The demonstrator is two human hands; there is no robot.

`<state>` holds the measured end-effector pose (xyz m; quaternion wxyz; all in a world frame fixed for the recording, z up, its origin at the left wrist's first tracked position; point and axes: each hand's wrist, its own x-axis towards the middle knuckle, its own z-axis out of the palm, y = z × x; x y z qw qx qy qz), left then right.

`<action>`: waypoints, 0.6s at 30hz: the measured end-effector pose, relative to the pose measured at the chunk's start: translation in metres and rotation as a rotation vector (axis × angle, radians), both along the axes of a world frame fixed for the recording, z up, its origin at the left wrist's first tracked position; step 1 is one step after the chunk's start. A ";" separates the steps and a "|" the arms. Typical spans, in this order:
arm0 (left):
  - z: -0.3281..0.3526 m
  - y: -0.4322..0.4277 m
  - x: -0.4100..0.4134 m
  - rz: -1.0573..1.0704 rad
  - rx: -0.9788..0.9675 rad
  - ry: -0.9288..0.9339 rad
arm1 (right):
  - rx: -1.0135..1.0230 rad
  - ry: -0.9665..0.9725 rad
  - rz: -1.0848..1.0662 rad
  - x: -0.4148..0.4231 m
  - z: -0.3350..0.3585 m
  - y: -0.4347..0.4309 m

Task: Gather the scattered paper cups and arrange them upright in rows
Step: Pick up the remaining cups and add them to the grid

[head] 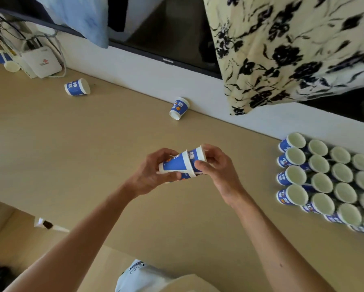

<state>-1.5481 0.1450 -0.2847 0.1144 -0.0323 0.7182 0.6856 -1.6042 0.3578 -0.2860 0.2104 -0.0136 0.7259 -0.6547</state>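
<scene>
A: What is held, and how?

B: A pair of nested cups (181, 163) is held sideways above the tan table (71, 154), to the left of the rows of upright cups (328, 178). The base end is wrapped by the curled fingers of the left hand (155, 171). The rim end is pinched between the thumb and fingers of the right hand (216, 167). Both grips are closed tight on the paper.

A: How are the rows set out?

B: The cups are stood mouth-up, touching one another, in a block that is cut off by the right edge of the view.

A: And the strays?

B: One fallen cup (179, 108) is seen on its side, well left of the rows and farther back, against the white wall strip (134, 66). A second fallen cup (77, 87) is found farther left again, apart from the wall. A third cup (4, 60), the farthest from the rows, is laid on its side beside a white box (42, 62) with cables (56, 45).

A: What is shown of the room?

B: Behind and above the rows a dark television (168, 39) is fixed to the wall. It is partly draped by a floral cloth (292, 49) hung directly above the rows, and a blue cloth (82, 17) is hung far to their left.
</scene>
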 end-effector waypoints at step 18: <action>-0.014 0.305 0.028 -0.299 -0.096 -0.011 | -0.605 -0.098 -0.434 0.069 0.003 0.309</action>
